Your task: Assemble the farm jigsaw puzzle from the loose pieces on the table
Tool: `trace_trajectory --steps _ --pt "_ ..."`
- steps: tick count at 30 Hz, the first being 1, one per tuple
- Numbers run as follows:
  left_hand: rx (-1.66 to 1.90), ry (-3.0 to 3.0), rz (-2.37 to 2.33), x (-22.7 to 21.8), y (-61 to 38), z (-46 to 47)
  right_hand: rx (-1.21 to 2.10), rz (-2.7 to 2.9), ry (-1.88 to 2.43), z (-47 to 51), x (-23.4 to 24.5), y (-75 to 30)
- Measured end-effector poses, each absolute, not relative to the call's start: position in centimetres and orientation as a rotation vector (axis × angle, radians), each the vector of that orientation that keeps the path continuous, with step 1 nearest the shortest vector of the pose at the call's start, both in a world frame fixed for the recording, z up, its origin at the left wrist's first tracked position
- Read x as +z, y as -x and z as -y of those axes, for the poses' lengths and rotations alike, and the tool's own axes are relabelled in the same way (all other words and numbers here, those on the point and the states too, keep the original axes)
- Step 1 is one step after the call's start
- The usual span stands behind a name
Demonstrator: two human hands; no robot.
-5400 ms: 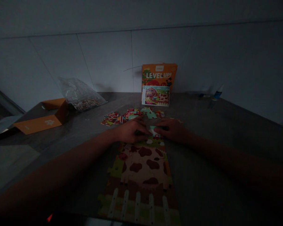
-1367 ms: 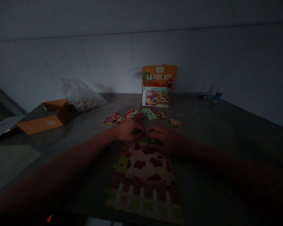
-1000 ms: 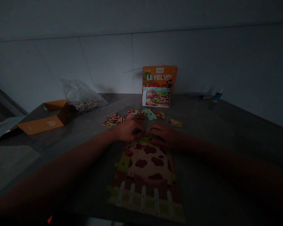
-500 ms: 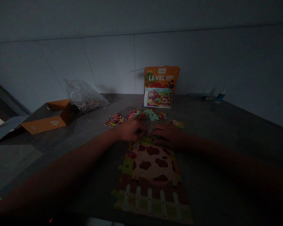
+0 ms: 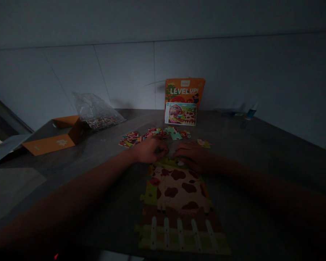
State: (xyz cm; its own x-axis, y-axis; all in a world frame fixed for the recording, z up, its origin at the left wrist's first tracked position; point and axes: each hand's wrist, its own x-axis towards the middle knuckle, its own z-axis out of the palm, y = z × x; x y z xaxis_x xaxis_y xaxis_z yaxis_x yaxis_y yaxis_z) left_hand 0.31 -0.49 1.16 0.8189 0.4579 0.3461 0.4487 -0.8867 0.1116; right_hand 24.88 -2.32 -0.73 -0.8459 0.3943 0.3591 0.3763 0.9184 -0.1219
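A partly joined jigsaw puzzle (image 5: 176, 203) lies flat in front of me, showing a spotted cow above a white fence. At its far left corner is my left hand (image 5: 150, 149), its fingers curled inward and closed. Whatever those fingers pinch, if anything, is too dark to make out. My right hand (image 5: 192, 154) rests palm down over the far right edge, its fingers stretched out towards the left one. Just beyond my left hand lie loose puzzle pieces (image 5: 129, 139), partly hidden by it. Another loose piece (image 5: 204, 143) is beyond my right hand.
An orange box (image 5: 185, 87) stands at the back with a farm picture card (image 5: 180, 114) leaning against it. To the left are an open orange box (image 5: 50, 143) and a clear plastic bag (image 5: 95, 112) of small bits. A small bottle (image 5: 251, 112) stands at back right.
The near end of the joined puzzle has swung a little to the right. Both hands remain at its far edge, nearly in the same place.
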Motion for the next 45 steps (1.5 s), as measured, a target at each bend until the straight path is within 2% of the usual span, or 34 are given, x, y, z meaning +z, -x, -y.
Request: trace_trajectory --steps 3,6,8,10,19,23,27,32,45 --pt "0.632 -2.985 -0.907 0.9 -0.2 0.0 0.089 2.680 0.566 2.2 -0.9 -25.0" --pt "0.738 -2.892 -1.453 0.4 0.5 -1.0 0.105 2.652 0.578 2.2 -1.2 -25.0" --pt "0.669 -2.739 -1.798 0.0 1.1 -1.6 0.107 2.621 0.592 2.2 -1.3 -25.0" --pt "0.524 -2.640 -1.913 -0.3 1.6 -2.1 0.102 2.592 0.607 2.3 -1.4 -25.0" --pt "0.523 -2.747 -1.770 -0.6 2.0 -3.1 0.078 2.577 0.655 2.7 -1.1 -24.9" --pt "0.826 -2.745 -1.606 0.0 1.8 -2.6 0.030 2.496 0.700 2.7 -1.3 -24.7" --pt "1.133 -2.737 -1.124 0.8 0.3 -0.5 0.058 2.246 0.821 2.7 -1.4 -24.4" --pt "1.094 -2.766 -0.723 0.7 -1.2 1.2 0.017 2.291 0.779 2.8 -1.1 -24.3" --pt "0.879 -2.827 -0.824 0.6 -1.0 1.2 0.406 2.058 1.114 2.3 -0.8 -24.5"
